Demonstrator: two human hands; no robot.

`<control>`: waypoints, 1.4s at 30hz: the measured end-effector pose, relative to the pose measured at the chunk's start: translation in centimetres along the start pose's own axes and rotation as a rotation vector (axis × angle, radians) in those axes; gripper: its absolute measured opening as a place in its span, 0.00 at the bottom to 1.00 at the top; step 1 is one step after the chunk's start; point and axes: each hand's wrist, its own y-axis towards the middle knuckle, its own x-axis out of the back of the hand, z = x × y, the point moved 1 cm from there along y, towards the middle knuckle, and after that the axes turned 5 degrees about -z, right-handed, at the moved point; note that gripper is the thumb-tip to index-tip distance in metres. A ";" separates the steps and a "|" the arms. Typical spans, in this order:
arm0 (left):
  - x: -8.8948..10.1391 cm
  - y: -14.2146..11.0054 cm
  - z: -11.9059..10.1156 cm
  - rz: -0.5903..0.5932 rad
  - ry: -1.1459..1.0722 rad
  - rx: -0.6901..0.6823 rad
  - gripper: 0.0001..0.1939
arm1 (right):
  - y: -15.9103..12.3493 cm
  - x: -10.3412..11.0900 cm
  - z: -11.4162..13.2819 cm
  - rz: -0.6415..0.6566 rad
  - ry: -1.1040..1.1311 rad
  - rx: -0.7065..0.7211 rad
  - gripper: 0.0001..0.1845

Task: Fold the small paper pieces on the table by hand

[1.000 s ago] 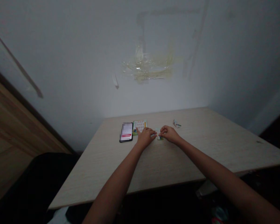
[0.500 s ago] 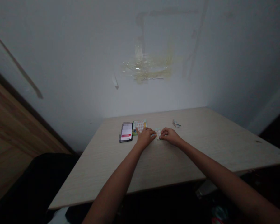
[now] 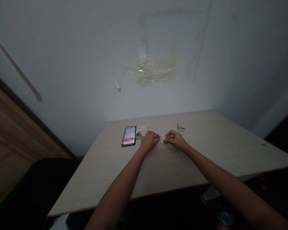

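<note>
A small pale printed card (image 3: 162,138) lies near the middle of the table, between my two hands. The fingers of my left hand (image 3: 148,140) are closed on its left edge. From the other side, my right hand (image 3: 175,139) pinches its right edge between thumb and fingers. The print on the card is too small to read. Just behind my left hand lies a larger printed sheet (image 3: 143,128) with rows of small pictures and a green and yellow border; my left hand covers its lower right corner.
A phone (image 3: 129,136) with a lit screen lies left of the printed sheet, against its edge. A crumpled bit of wrapper (image 3: 180,127) is farther back on the right. Behind the pale wooden table (image 3: 220,143) stands a wall (image 3: 86,64) with old tape on it.
The view has shifted very slightly. Both hands stay at the small card, with only tiny finger movement.
</note>
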 end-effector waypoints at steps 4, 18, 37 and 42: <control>0.0 0.1 -0.3 0.001 0.004 0.010 0.13 | 0.1 0.0 0.2 -0.030 -0.017 0.018 0.18; 0.0 0.1 -0.6 0.002 0.038 0.022 0.14 | 0.0 0.0 0.3 0.055 -0.144 0.069 0.15; -0.5 -0.2 -0.2 -0.001 0.009 0.031 0.14 | 1.2 -0.3 1.1 -0.044 -0.323 0.133 0.09; -0.3 -0.2 -0.3 0.018 0.005 0.029 0.14 | 2.1 -0.3 0.8 -0.084 -0.380 0.150 0.09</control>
